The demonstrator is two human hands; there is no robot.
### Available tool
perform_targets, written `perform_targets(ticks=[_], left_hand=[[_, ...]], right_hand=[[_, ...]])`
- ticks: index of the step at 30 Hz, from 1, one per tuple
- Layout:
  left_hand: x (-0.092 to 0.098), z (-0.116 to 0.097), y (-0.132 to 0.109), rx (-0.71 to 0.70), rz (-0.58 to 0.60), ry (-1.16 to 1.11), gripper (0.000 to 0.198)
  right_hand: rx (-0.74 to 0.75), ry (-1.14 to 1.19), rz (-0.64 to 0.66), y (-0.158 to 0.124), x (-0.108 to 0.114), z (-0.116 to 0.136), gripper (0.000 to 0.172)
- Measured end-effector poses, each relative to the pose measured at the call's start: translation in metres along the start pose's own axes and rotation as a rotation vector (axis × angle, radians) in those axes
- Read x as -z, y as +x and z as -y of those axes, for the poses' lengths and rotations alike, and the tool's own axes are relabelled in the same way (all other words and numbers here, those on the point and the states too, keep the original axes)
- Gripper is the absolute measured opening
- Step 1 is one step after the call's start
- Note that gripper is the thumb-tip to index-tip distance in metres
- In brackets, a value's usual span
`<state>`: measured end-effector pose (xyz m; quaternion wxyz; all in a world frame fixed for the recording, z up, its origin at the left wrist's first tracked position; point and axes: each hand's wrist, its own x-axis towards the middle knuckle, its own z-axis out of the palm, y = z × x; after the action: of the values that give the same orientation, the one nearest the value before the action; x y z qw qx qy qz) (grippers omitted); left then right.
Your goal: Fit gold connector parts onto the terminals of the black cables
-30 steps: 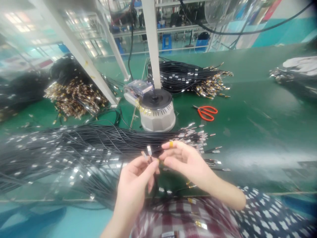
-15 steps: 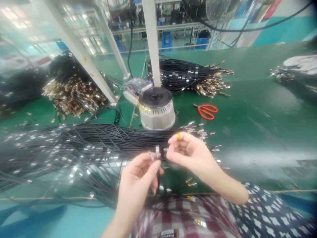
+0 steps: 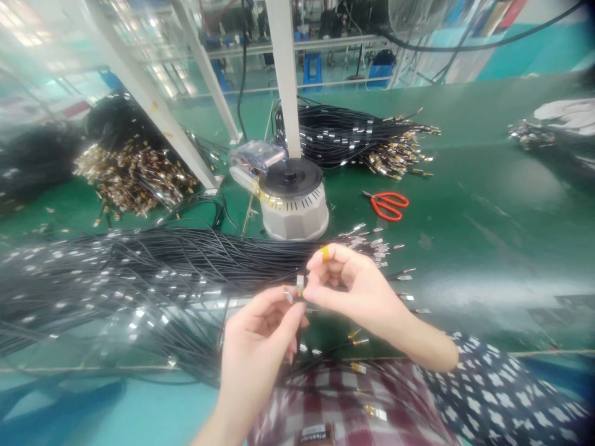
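Note:
My left hand (image 3: 264,328) pinches the end of a black cable between thumb and fingers. A small silver connector (image 3: 300,282) stands up from its fingertips, and a second small silver piece (image 3: 289,295) shows beside it. My right hand (image 3: 346,279) is close on the right, its thumb tip at the base of the connector; whether it touches cannot be made out. Its index finger is bent and apart from the thumb, with a strip of yellow tape (image 3: 325,253) stuck on it. A bundle of black cables (image 3: 209,254) with silver ends lies just beyond both hands.
A round tape dispenser (image 3: 295,210) stands behind the bundle. Red-handled scissors (image 3: 389,205) lie right of it. More cable piles (image 3: 334,133) rest at the back and left. White posts (image 3: 284,80) rise from the green table (image 3: 474,229). Loose cable ends (image 3: 374,412) lie across my lap.
My right hand has moved left, bringing its thumb up to the connector. My left hand stays nearly in place, still pinching the cable.

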<state>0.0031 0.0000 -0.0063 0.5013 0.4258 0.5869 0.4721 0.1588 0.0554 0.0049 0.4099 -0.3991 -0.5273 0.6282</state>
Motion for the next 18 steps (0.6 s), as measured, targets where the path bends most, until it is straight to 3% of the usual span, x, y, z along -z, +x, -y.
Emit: perform_targets(ticks=[18], left_hand=[[0.0003, -0.001, -0.0006, 0.009, 0.019, 0.029, 0.018]], right_hand=[[-0.007, -0.095, -0.007, 0.0001, -0.0005, 0.0062, 0.021]])
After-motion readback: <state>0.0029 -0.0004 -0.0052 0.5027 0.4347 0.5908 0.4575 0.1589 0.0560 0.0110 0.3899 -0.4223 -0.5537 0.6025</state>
